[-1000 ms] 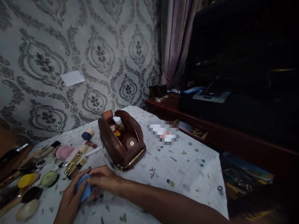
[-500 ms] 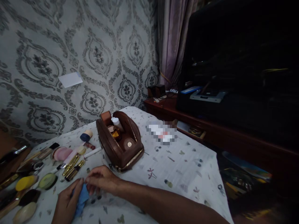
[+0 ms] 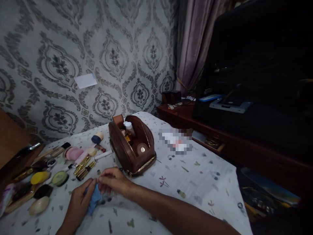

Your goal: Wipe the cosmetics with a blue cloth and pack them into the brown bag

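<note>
A crumpled blue cloth (image 3: 95,199) hangs between my two hands above the bedding. My left hand (image 3: 81,197) grips it between thumb and fingers. Meeting it at the cloth's upper edge, my right hand (image 3: 116,181) has its fingers curled and pinched on the cloth; anything small inside the fold is hidden. Just beyond my right hand stands an unzipped brown cosmetic bag (image 3: 144,164). White-capped tubes (image 3: 129,128) and an amber-coloured item (image 3: 127,138) show inside it. Gold-and-black lipstick-like tubes (image 3: 85,171) lie close to my left hand.
Spread at left on the patterned sheet (image 3: 195,202) are a yellow round item (image 3: 39,177), a green round compact (image 3: 60,178), pink puffs (image 3: 73,153), a cream oval (image 3: 39,205) and brushes. A blurred white item (image 3: 176,141) lies right of the bag, near an open drawer (image 3: 209,142).
The whole scene has shifted slightly to the right in view as the camera turned left. Both hands remain together at the blue cloth, with little change in grip.
</note>
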### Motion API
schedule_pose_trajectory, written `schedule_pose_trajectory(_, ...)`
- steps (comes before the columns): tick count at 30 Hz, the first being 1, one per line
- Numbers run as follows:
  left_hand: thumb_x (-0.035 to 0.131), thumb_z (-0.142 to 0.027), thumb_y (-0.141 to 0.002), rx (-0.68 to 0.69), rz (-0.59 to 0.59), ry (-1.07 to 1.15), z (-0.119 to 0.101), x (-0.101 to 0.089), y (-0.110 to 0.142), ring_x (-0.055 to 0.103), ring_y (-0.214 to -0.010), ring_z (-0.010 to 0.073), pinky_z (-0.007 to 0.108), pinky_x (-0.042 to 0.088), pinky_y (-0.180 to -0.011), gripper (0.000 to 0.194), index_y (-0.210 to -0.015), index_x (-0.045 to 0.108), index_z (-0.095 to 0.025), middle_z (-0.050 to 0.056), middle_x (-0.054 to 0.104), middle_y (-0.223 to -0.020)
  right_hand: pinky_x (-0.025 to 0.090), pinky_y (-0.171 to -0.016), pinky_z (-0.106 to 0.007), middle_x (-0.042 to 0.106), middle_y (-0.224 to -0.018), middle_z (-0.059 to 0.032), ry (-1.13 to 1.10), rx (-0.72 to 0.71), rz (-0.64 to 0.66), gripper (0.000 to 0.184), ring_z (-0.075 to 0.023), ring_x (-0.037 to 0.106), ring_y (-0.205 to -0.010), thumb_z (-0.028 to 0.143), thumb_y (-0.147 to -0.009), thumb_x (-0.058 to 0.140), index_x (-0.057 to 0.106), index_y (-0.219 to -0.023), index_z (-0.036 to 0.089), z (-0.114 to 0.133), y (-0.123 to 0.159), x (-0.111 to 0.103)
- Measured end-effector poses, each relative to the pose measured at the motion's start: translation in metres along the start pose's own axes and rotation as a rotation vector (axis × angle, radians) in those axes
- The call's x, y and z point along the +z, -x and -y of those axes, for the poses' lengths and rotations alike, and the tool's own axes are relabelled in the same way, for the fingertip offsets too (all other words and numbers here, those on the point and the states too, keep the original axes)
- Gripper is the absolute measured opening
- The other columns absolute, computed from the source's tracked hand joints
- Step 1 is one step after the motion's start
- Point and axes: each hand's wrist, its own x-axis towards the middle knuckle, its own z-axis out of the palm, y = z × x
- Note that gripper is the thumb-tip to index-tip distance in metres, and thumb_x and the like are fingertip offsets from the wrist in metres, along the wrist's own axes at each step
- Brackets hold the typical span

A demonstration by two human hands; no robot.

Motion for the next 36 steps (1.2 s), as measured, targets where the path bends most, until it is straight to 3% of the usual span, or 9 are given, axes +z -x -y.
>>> schedule_pose_trajectory(7,0.038,-0.052,-0.091,0.045,0.024,-0.021,-0.003,0.001,0.000,0.048,-0.052,0.0131,0.022,0.039,-0.052,0.046,-0.064,0.055,-0.019,-0.003,0.047,-0.055,0.030,-0.046,-0.020,0.062,-0.063,0.0028,-0.023,-0.022,-0.026,0.048,-0.0083,0.056,-0.050,0.058,-0.060,0.077,0.058,-0.072,0.016,0.000,0.000,0.000)
schedule_pose_trajectory(24,0.041,-0.047,-0.092,0.091,0.053,-0.020,-0.018,-0.005,0.000,0.046,-0.055,0.0118,0.022,0.037,-0.057,0.041,-0.064,0.052,-0.019,-0.004,0.047,-0.057,0.033,-0.047,-0.021,0.063,-0.064,0.0010,0.064,-0.051,-0.033,0.045,-0.0093,0.055,-0.051,0.058,-0.065,0.071,0.060,-0.072,0.015,-0.006,-0.002,-0.007)
schedule_pose_trajectory(36,0.039,-0.033,-0.097,0.203,0.015,-0.146,-0.011,-0.009,0.003,0.055,-0.065,0.0134,0.024,0.041,-0.065,0.032,-0.074,0.055,-0.019,-0.001,0.059,-0.070,0.035,-0.048,-0.021,0.065,-0.067,0.0001,0.124,-0.080,-0.059,0.036,-0.0090,0.054,-0.053,0.050,-0.067,0.073,0.061,-0.072,0.016,-0.009,-0.002,-0.005)
